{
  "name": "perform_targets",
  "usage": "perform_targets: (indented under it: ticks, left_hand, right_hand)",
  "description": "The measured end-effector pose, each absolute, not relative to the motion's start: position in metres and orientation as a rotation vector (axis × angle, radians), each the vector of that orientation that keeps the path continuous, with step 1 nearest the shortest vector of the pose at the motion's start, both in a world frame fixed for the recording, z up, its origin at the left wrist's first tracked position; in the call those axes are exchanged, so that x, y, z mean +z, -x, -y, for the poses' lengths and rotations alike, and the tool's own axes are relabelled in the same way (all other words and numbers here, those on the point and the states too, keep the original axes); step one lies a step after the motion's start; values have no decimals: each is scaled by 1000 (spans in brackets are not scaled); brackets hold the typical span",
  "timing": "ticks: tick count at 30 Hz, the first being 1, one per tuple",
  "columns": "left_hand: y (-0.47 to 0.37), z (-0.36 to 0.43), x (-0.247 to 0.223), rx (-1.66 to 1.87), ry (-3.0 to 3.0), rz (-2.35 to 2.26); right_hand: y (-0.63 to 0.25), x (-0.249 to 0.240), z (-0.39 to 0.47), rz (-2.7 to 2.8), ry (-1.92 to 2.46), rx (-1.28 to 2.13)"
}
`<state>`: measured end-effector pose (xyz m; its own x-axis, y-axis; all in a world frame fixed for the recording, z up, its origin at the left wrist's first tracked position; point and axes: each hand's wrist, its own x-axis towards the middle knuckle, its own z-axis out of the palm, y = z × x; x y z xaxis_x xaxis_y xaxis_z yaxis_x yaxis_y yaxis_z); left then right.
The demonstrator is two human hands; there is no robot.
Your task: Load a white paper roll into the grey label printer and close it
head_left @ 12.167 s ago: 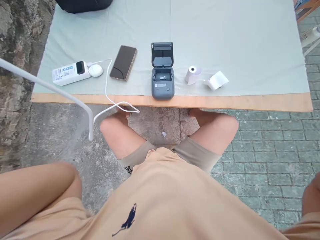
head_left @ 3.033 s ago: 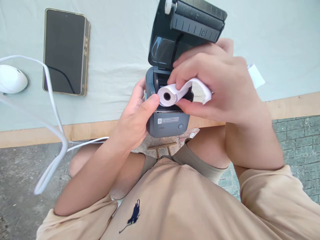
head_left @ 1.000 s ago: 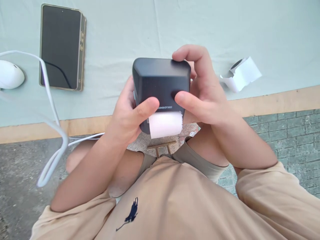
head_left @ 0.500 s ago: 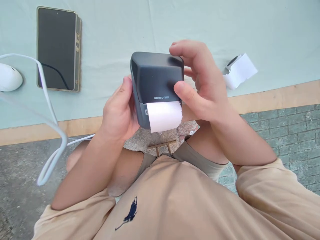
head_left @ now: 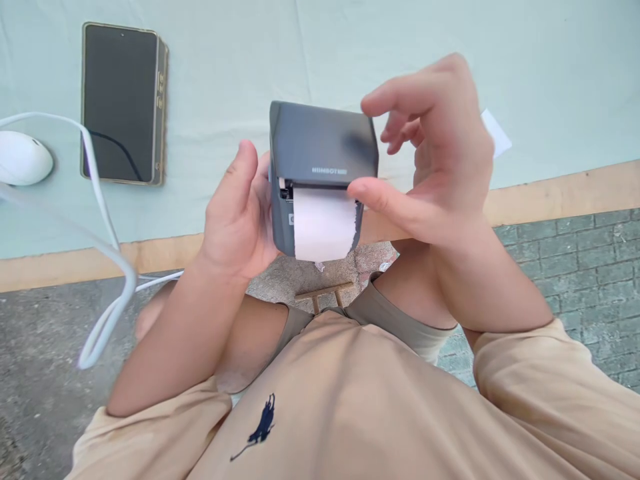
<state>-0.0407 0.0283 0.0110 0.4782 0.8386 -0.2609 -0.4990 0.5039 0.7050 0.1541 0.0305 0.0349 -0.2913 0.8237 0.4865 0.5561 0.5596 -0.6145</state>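
A dark grey label printer (head_left: 320, 143) is held up over the table's near edge. A strip of white label paper (head_left: 325, 223) hangs out of its front. The printer's lid stands slightly raised, with a dark gap beneath its front edge at the left. My left hand (head_left: 235, 213) cradles the printer from the left and below, thumb along the side, its other fingers partly hidden behind it. My right hand (head_left: 435, 147) is at the lid's right side, thumb at the lower front corner and index fingertip at the upper corner. Its remaining fingers are curled off the printer.
On the pale cloth-covered table (head_left: 225, 60) a phone (head_left: 120, 103) lies at the left, apparently atop another device. Beside it are a white mouse (head_left: 23, 158) and a looped white cable (head_left: 103, 207) hanging off the edge. White paper (head_left: 495, 133) shows partly behind my right hand.
The printer's lid has come up at its front, opening a gap above the paper. My right hand has moved right and up, now covering much of the loose paper behind it.
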Motion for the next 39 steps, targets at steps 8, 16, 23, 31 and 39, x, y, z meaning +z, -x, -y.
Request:
perform_targets:
  ticks: [8, 16, 23, 31, 39]
  left_hand:
    - [48, -27, -5, 863, -797, -690]
    - [48, -26, -4, 853, -821, -669]
    - [48, -26, -5, 859, -830, -666]
    - [47, -23, -4, 884, -800, -656]
    - [48, -27, 1, 914, -656, -683]
  right_hand:
    - [-139, 55, -30, 1666, 1365, 430]
    - [-139, 54, -42, 2366, 1517, 247]
    - [-138, 55, -41, 2534, 1550, 234]
    - [-147, 53, -37, 2106, 1277, 727]
    - [-171, 39, -48, 1140, 1062, 1288]
